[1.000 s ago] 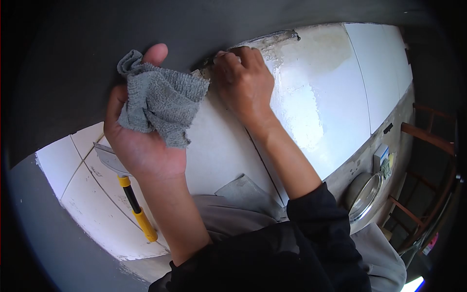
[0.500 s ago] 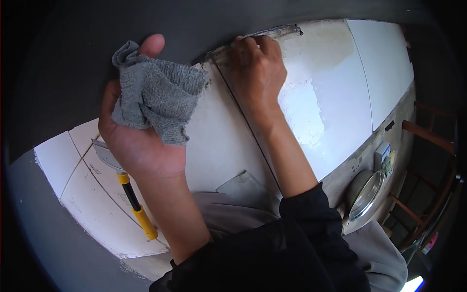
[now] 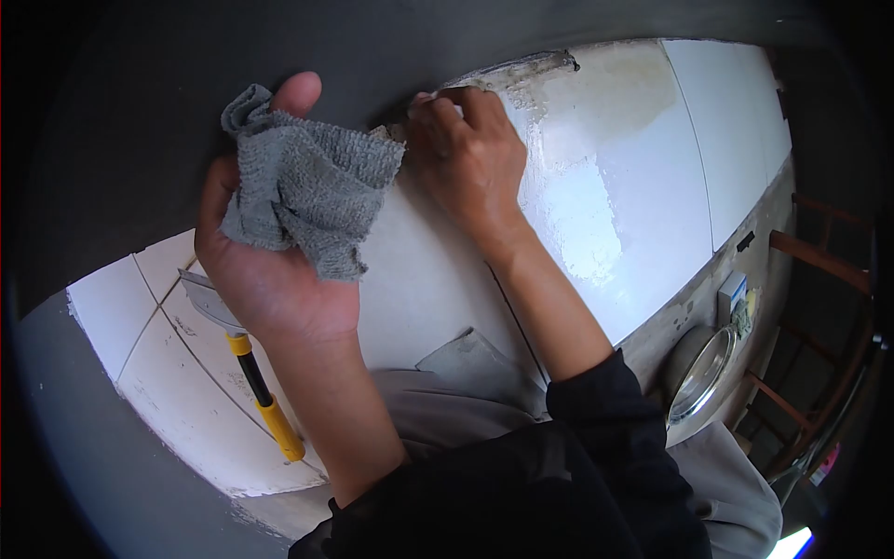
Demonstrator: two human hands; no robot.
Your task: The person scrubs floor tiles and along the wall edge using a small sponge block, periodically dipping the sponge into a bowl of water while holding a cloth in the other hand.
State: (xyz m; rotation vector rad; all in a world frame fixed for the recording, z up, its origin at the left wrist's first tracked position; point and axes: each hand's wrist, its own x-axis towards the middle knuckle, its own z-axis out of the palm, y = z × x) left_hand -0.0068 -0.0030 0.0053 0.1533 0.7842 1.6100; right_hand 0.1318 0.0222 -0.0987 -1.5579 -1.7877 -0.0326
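A crumpled grey cloth point(image 3: 312, 186) lies across the palm of my left hand point(image 3: 279, 270), whose thumb and curled finger show at its edges. My right hand point(image 3: 473, 154) is closed, knuckles up, at the dirty joint where the white tiles point(image 3: 624, 205) meet the dark wall point(image 3: 140, 121). What its fingers hold is too hidden to tell. Wet, brownish residue point(image 3: 540, 70) runs along that joint beyond the right hand, and a shiny wet patch lies to its right.
A scraper with a yellow and black handle point(image 3: 265, 396) lies on the tiles at left. A flat grey piece point(image 3: 480, 368) is near my knees. At right are a metal bowl point(image 3: 703, 373), a small box point(image 3: 732, 293) and brown wooden bars point(image 3: 819, 261).
My right hand moved right along the joint, then back left to about where it was a second before. My left hand with the cloth shifted only slightly.
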